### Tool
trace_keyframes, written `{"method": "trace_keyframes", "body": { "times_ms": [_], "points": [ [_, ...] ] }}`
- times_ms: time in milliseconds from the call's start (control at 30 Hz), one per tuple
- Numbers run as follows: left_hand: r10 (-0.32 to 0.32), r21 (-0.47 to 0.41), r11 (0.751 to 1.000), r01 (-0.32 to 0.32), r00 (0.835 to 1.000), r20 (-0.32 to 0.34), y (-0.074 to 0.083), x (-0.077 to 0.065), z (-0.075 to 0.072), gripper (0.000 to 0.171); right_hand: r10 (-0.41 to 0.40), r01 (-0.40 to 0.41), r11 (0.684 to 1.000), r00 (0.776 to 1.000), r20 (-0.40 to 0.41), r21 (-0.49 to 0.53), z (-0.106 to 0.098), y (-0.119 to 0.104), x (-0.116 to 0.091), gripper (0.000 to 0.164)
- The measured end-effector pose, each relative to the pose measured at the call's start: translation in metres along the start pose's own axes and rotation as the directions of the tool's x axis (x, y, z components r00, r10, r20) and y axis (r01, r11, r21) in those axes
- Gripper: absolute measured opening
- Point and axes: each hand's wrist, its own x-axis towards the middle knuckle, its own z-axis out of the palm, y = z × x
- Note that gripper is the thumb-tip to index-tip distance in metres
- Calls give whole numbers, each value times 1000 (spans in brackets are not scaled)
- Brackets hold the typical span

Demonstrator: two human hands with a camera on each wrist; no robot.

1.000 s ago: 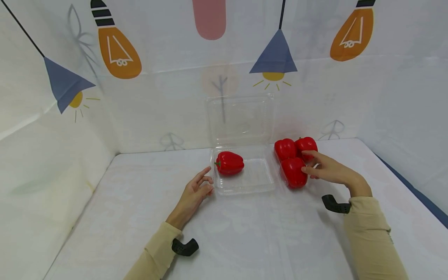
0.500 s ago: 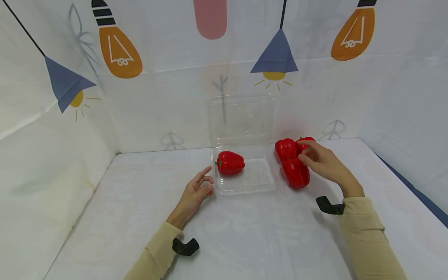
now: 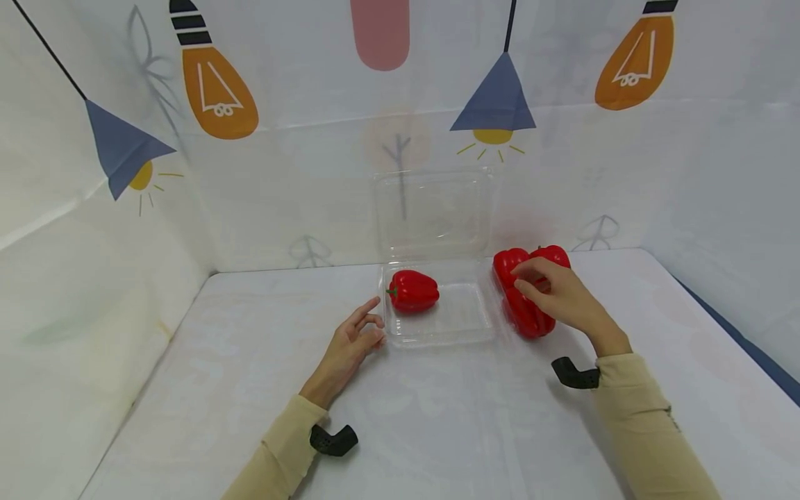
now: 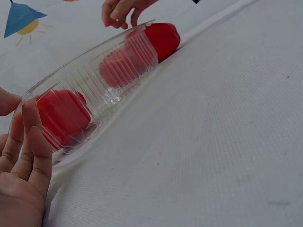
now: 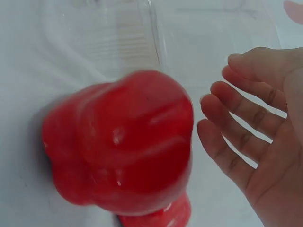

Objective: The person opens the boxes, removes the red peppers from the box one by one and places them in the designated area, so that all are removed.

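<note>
A clear plastic clamshell container (image 3: 440, 340) stands with its lid (image 3: 434, 215) raised against the back wall. One red bell pepper (image 3: 414, 292) with a green stem lies in its left part. My left hand (image 3: 344, 354) is at the container's left side, fingertips right at the rim, fingers extended and slightly bent. Three more red bell peppers sit beside the container's right side: a front pepper (image 3: 531, 321), a back left pepper (image 3: 505, 262) and a back right pepper (image 3: 555, 254). Over these hovers my right hand (image 3: 559, 292), fingers loosely curved with nothing between them, partly covering them.
A white cloth covers the table (image 3: 437, 423). A printed white back wall (image 3: 300, 187) rises right behind the container. Black curved pieces, a left piece (image 3: 334, 441) and a right piece (image 3: 575, 373), are worn at the sleeves.
My right hand has come off the peppers on the right and moved left above them, its fingers holding nothing. My left hand stays at the container's side.
</note>
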Motion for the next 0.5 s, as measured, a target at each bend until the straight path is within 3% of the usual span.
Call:
{"method": "trace_keyframes", "body": {
  "times_ms": [500],
  "points": [
    [10,-1,1000,-10,1000,8,0,0,0,62,-72,71,997,997,-14,-33,25,-18,7,25]
  ]
}}
